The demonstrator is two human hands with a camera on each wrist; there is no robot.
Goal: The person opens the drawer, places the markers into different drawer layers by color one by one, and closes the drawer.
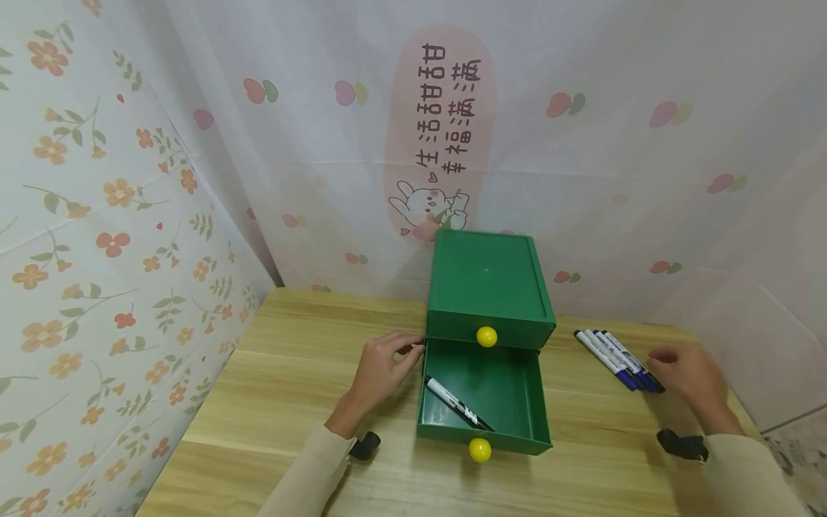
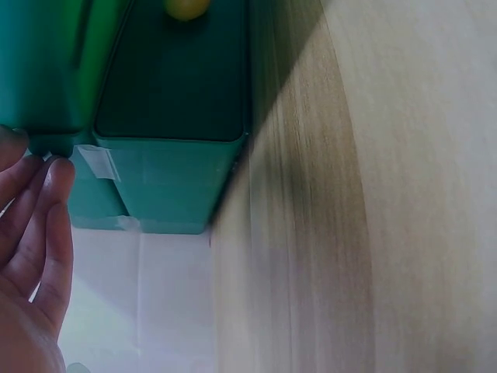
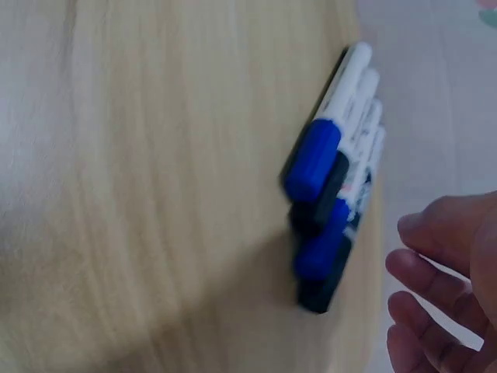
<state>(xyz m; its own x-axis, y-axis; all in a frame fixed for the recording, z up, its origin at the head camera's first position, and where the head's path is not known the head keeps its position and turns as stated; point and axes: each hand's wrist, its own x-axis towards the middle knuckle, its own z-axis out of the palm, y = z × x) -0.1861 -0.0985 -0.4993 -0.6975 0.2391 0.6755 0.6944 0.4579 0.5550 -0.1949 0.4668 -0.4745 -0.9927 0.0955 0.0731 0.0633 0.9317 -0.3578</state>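
A green drawer unit (image 1: 487, 276) stands at the table's back with its lower drawer (image 1: 510, 388) pulled out. Inside that drawer lies a white marker (image 1: 452, 398) with a black cap. My left hand (image 1: 388, 362) is at the unit's left side, its fingertips (image 2: 58, 179) touching the green plastic near the front corner. Several white markers (image 1: 610, 355) with blue and black caps lie side by side on the right of the table. My right hand (image 1: 694, 377) hovers beside their capped ends, fingers loosely bent, with nothing in it.
Yellow round knobs mark the upper drawer (image 1: 487, 336) and lower drawer fronts. The wooden table (image 1: 291, 402) ends near a white curtain (image 1: 323, 179) with fruit prints behind. A flowered curtain (image 1: 84, 287) hangs along the left side.
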